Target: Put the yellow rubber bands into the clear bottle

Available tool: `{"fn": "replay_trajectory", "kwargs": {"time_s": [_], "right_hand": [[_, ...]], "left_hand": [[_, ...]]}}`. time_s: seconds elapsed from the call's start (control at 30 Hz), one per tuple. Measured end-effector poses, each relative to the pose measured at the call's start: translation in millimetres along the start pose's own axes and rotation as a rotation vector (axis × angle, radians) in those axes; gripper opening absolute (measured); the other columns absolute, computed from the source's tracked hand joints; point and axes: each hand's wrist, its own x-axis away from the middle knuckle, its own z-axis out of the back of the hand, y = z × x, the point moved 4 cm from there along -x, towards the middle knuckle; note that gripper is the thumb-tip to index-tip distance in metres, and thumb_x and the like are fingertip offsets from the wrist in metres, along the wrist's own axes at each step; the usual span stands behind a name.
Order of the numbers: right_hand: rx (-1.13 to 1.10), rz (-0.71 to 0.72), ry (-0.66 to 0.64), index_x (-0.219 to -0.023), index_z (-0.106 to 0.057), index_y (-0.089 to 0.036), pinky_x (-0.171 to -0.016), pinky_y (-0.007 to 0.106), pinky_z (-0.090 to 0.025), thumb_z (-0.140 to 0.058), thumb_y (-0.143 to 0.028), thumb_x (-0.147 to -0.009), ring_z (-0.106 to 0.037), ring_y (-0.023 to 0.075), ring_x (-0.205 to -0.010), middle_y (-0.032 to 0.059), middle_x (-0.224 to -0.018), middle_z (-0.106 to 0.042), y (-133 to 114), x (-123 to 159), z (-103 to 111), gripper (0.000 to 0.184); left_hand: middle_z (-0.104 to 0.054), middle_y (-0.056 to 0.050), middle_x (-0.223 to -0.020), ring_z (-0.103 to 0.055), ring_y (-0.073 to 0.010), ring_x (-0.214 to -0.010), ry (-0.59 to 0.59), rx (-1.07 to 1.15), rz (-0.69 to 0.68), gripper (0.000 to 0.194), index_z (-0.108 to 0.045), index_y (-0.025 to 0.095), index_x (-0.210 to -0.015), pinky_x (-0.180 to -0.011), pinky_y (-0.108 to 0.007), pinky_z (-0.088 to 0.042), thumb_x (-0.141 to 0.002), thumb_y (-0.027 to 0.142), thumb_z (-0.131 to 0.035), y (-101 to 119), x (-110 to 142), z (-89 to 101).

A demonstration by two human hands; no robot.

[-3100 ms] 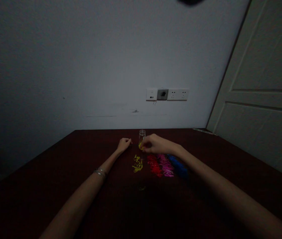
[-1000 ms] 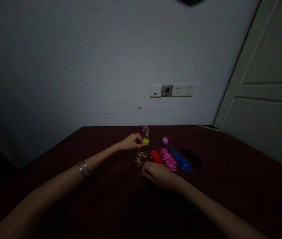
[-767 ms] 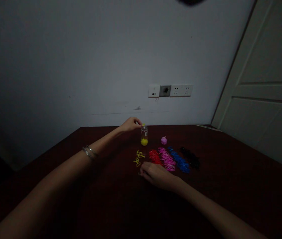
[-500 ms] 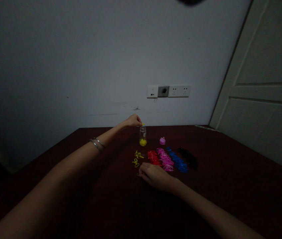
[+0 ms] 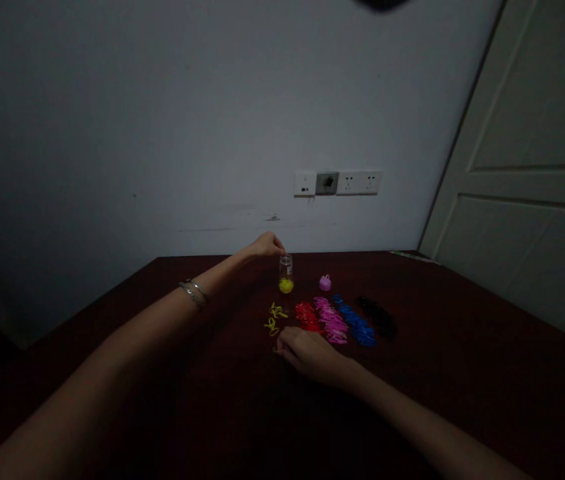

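Observation:
A clear glass jar (image 5: 286, 268) stands upright on the table with yellow rubber bands (image 5: 286, 286) in its bottom. My left hand (image 5: 268, 245) is at the jar's mouth, fingertips pinched together by the rim; whether anything is between them is hidden. Lower down, my right hand (image 5: 305, 348) rests on the table with closed fingers, and a small dull yellow loop (image 5: 276, 351) pokes out at its fingertips. Loose yellow rubber bands (image 5: 273, 319) lie just beyond that hand. Red rubber bands (image 5: 307, 316) lie behind its knuckles, partly covered.
Pink bands (image 5: 331, 321), blue bands (image 5: 355, 322) and black bands (image 5: 377, 317) lie in slanted rows to the right on the dark table (image 5: 202, 400). Behind them sits a small pink lid-like piece with a loop (image 5: 325, 283). Wall sockets (image 5: 357, 183) are above the table.
My left hand has dipped slightly toward the jar's mouth. The yellow band that showed at its fingertips is out of sight now. My right hand has hardly moved.

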Motion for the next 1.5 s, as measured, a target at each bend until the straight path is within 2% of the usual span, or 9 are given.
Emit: {"fn": "replay_trajectory", "kwargs": {"time_s": [0.13,0.23,0.4,0.57,0.8,0.97,1.1,1.23,1.5], "right_hand": [[-0.007,0.007,0.002,-0.084,-0.051,-0.017,-0.059,0.022,-0.033,-0.040,-0.022,-0.086,-0.050,0.0117,-0.072,0.0035,-0.085,-0.056,0.6,0.2,-1.5,0.012],[0.003,0.006,0.012,-0.084,-0.050,-0.017,-0.061,0.022,-0.033,-0.039,-0.023,-0.087,-0.051,0.0122,-0.074,0.0037,-0.086,-0.056,0.1,0.4,-1.7,0.013],[0.054,-0.005,-0.001,-0.087,-0.049,-0.018,-0.058,0.023,-0.033,-0.037,-0.023,-0.087,-0.051,0.0133,-0.075,0.0040,-0.088,-0.055,-4.1,-0.5,0.3,0.013],[0.145,-0.005,-0.018,-0.087,-0.050,-0.017,-0.058,0.024,-0.034,-0.037,-0.022,-0.087,-0.052,0.0151,-0.076,0.0057,-0.088,-0.056,-9.9,-0.9,7.7,0.014],[0.040,-0.076,0.189,-0.087,-0.052,-0.017,-0.064,0.024,-0.036,-0.040,-0.024,-0.087,-0.053,0.0139,-0.077,0.0050,-0.086,-0.058,18.8,-12.7,50.2,0.015],[-0.133,-0.074,0.368,-0.082,-0.058,-0.013,-0.063,0.022,-0.038,-0.047,-0.023,-0.083,-0.053,0.0117,-0.068,0.0037,-0.076,-0.062,50.4,-42.3,101.6,0.015],[-0.098,-0.086,0.388,-0.079,-0.064,-0.011,-0.062,0.021,-0.038,-0.053,-0.021,-0.079,-0.054,0.0115,-0.066,0.0047,-0.074,-0.065,69.3,-71.2,132.4,0.015],[-0.007,-0.096,0.349,-0.081,-0.066,-0.010,-0.064,0.020,-0.039,-0.054,-0.017,-0.077,-0.055,0.0116,-0.069,0.0067,-0.078,-0.067,83.5,-96.4,142.5,0.015],[0.088,-0.096,0.237,-0.086,-0.068,-0.009,-0.065,0.021,-0.040,-0.053,-0.016,-0.077,-0.059,0.0142,-0.073,0.0104,-0.084,-0.068,96.1,-122.7,133.1,0.019]], "left_hand": [[-0.058,-0.001,-0.053,-0.047,-0.0095,-0.053,0.104,0.021,-0.050,0.017,-0.069,0.009,-0.066,-0.052,-0.020,-0.034,-0.061,0.023,-0.060,-11.2,-10.8,9.2],[-0.057,0.000,-0.053,-0.046,-0.0094,-0.054,0.270,0.110,0.011,0.022,-0.069,0.010,-0.069,-0.053,-0.020,-0.034,-0.065,0.026,-0.055,-38.2,-13.4,8.5],[-0.060,-0.003,-0.058,-0.049,-0.0109,-0.055,0.383,0.305,0.258,0.028,-0.068,0.010,-0.071,-0.052,-0.020,-0.034,-0.068,0.032,-0.051,-108.8,6.0,-28.0],[-0.061,-0.004,-0.060,-0.051,-0.0129,-0.058,0.352,0.250,0.245,0.031,-0.066,0.011,-0.064,-0.054,-0.021,-0.035,-0.068,0.037,-0.052,-150.3,26.9,-56.3],[-0.060,-0.004,-0.060,-0.050,-0.0126,-0.055,0.412,0.243,0.189,0.038,-0.065,0.011,-0.069,-0.053,-0.021,-0.035,-0.072,0.041,-0.043,-156.9,29.6,-56.1],[-0.057,-0.003,-0.056,-0.049,-0.0119,-0.052,0.396,0.231,0.169,0.038,-0.065,0.011,-0.067,-0.051,-0.022,-0.034,-0.073,0.041,-0.041,-158.8,29.1,-57.4],[-0.056,-0.002,-0.054,-0.049,-0.0119,-0.051,0.406,0.219,0.172,0.038,-0.064,0.012,-0.066,-0.051,-0.022,-0.034,-0.074,0.040,-0.040,-159.8,29.7,-56.8],[-0.057,-0.002,-0.056,-0.050,-0.0121,-0.053,0.410,0.211,0.171,0.035,-0.063,0.012,-0.065,-0.052,-0.021,-0.035,-0.074,0.037,-0.041,-158.7,30.5,-56.3],[-0.056,-0.002,-0.054,-0.050,-0.0126,-0.053,0.417,0.170,0.211,0.032,-0.064,0.013,-0.063,-0.052,-0.021,-0.034,-0.072,0.035,-0.042,-153.0,33.5,-54.1]]}}
